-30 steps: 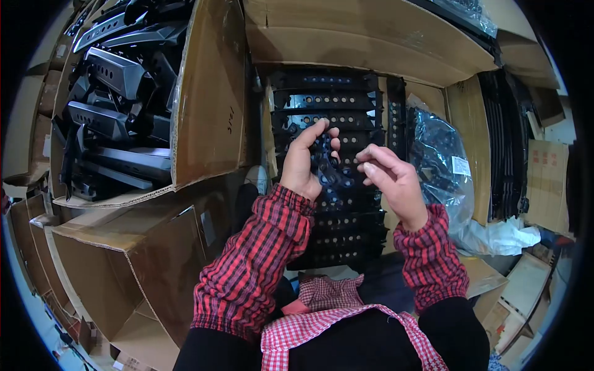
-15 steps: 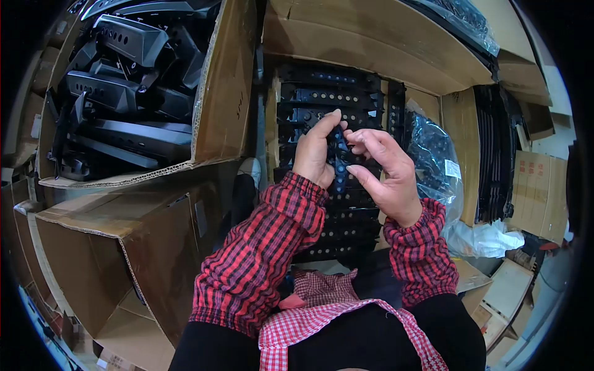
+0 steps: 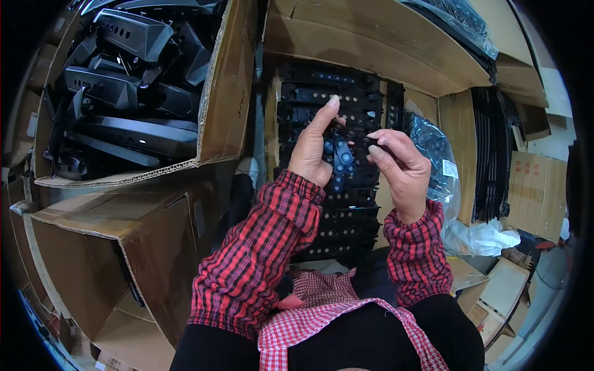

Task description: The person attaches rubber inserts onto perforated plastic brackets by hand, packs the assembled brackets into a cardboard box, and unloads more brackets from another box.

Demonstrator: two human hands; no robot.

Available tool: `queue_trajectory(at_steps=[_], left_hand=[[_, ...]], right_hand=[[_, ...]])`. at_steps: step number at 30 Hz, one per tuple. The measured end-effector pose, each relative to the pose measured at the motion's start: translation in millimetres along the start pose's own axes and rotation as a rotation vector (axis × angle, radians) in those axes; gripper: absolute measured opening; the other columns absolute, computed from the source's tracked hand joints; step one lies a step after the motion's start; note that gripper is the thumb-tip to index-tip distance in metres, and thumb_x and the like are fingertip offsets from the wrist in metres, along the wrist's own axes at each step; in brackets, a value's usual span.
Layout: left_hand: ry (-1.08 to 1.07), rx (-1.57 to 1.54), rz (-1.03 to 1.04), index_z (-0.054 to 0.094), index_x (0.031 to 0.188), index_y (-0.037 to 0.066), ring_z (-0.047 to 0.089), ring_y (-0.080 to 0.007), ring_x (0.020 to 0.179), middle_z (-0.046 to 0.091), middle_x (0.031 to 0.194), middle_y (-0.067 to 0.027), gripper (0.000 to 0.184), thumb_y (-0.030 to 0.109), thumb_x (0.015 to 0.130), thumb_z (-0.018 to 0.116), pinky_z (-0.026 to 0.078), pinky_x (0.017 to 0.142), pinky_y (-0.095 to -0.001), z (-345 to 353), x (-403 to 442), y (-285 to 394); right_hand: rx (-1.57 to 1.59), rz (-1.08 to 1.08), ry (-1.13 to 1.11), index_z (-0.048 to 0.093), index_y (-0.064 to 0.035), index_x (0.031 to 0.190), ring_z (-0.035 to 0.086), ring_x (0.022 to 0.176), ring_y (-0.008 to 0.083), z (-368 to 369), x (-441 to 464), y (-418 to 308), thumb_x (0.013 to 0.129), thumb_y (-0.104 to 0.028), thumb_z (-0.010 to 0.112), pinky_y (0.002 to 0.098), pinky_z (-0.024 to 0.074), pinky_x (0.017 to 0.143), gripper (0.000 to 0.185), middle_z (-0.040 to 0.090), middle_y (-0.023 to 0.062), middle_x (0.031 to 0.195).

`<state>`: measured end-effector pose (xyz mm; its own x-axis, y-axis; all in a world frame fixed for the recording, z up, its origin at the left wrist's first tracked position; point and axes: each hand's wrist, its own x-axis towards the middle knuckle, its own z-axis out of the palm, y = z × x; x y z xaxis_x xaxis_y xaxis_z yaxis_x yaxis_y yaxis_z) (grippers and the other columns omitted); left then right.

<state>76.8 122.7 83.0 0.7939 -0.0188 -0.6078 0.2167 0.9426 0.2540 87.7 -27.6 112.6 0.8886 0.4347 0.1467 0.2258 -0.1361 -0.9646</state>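
Observation:
My left hand [image 3: 311,147], thumb stretched upward, has its fingers curled round a bunch of small dark-blue plastic pieces with round button-like knobs [image 3: 341,158]. To its right, my right hand [image 3: 402,166] is held in a pinch, thumb against forefinger. Something small and dark seems to sit at those fingertips, too small to name. Beneath both hands lies a stack of long black plastic panels [image 3: 337,234], each with a row of round holes. Blue knobs show in the farthest panel [image 3: 334,78]. The hands hide the middle of the stack.
A carton [image 3: 226,99] at left is heaped with black moulded covers [image 3: 133,34]. Below it stands another open carton [image 3: 148,216]. A clear plastic bag [image 3: 433,161] of dark parts lies right of the panels. More black panels [image 3: 492,154] stand upright farther right.
My right hand has drawn away to the right from my left hand, its fingers closing into a pinch. The bunch of knobbed pieces in my left hand shows more openly.

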Motion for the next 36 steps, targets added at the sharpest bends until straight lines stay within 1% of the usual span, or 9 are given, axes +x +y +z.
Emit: queue_trajectory(at_steps=[7,15,20,25,29,30,32,33,36], left_hand=[[-0.075,0.045,0.005,0.06,0.094,0.011,0.055,-0.0083,0.062,0.056,0.078,0.0018,0.033,0.04,0.08,0.068,0.046,0.055,-0.0219,-11,8,-1],[-0.041,0.021,-0.004,0.057,0.093,0.01,0.054,-0.0083,0.06,0.055,0.076,0.0003,0.04,0.049,0.083,0.061,0.046,0.053,-0.0229,-11,9,0],[-0.044,0.013,-0.033,0.057,0.091,0.011,0.054,-0.0083,0.06,0.053,0.076,0.0016,0.029,0.039,0.085,0.063,0.044,0.05,-0.0199,-8,9,-2],[-0.096,0.079,-0.036,0.059,0.093,0.015,0.054,-0.007,0.061,0.057,0.077,0.0045,0.014,0.022,0.082,0.066,0.043,0.054,-0.0211,-8,7,-2],[-0.121,0.103,0.0,0.059,0.09,0.015,0.054,-0.0054,0.064,0.056,0.076,0.0059,0.013,0.018,0.081,0.068,0.042,0.055,-0.0184,-19,14,-5],[-0.128,0.108,0.007,0.059,0.09,0.015,0.054,-0.0054,0.064,0.056,0.076,0.0059,0.013,0.018,0.081,0.068,0.042,0.055,-0.0184,-18,15,-3],[-0.113,0.198,0.014,0.059,0.09,0.014,0.054,-0.005,0.065,0.056,0.076,0.0058,0.013,0.017,0.081,0.068,0.042,0.057,-0.0187,-23,19,-7],[-0.113,0.179,-0.002,0.06,0.088,0.013,0.053,-0.005,0.066,0.056,0.076,0.0055,0.011,0.016,0.081,0.068,0.042,0.059,-0.0198,-18,12,-5],[-0.177,0.162,0.041,0.061,0.085,0.013,0.053,-0.005,0.068,0.056,0.076,0.0052,0.007,0.015,0.081,0.067,0.043,0.06,-0.0209,-19,16,-14]], right_hand=[[0.361,0.336,0.276,0.062,0.0015,0.107,0.064,0.086,0.0153,-20,1,4,0.084,-0.003,0.061,0.022,0.0533,0.068,0.023,0.063,0.0088,0.099],[0.445,0.358,0.293,0.059,0.0035,0.111,0.064,0.087,0.0163,-30,-3,13,0.085,-0.002,0.06,0.021,0.0535,0.069,0.026,0.062,0.0087,0.1],[0.444,0.363,0.291,0.059,0.003,0.113,0.064,0.086,0.0156,-34,-3,17,0.085,-0.001,0.059,0.0209,0.0532,0.069,0.028,0.062,0.0084,0.1],[0.293,0.333,0.229,0.058,0.0058,0.108,0.056,0.09,0.0134,-32,1,8,0.081,-0.001,0.057,0.0224,0.0476,0.069,0.028,0.052,0.0087,0.118],[-0.106,0.072,-0.02,0.057,0.0026,0.107,0.052,0.1,0.0131,-44,3,19,0.072,-0.002,0.062,0.0243,0.0466,0.079,0.035,0.052,0.006,0.111],[-0.001,0.241,0.022,0.057,0.0008,0.106,0.052,0.105,0.0203,-29,5,-8,0.068,-0.004,0.066,0.0314,0.0431,0.09,0.039,0.054,0.0083,0.109],[-0.622,-0.121,-0.118,0.056,0.0016,0.105,0.049,0.111,0.03,-34,7,2,0.064,-0.005,0.068,0.038,0.0378,0.097,0.043,0.053,0.0126,0.112],[-0.648,-0.095,-0.136,0.055,0.0022,0.104,0.046,0.115,0.0361,-28,9,-6,0.062,-0.004,0.068,0.0419,0.0365,0.099,0.045,0.051,0.0158,0.115],[-0.573,-0.176,-0.075,0.055,-0.0004,0.107,0.047,0.115,0.035,-9,6,0,0.061,-0.003,0.066,0.0398,0.0368,0.099,0.047,0.052,0.0143,0.115]])
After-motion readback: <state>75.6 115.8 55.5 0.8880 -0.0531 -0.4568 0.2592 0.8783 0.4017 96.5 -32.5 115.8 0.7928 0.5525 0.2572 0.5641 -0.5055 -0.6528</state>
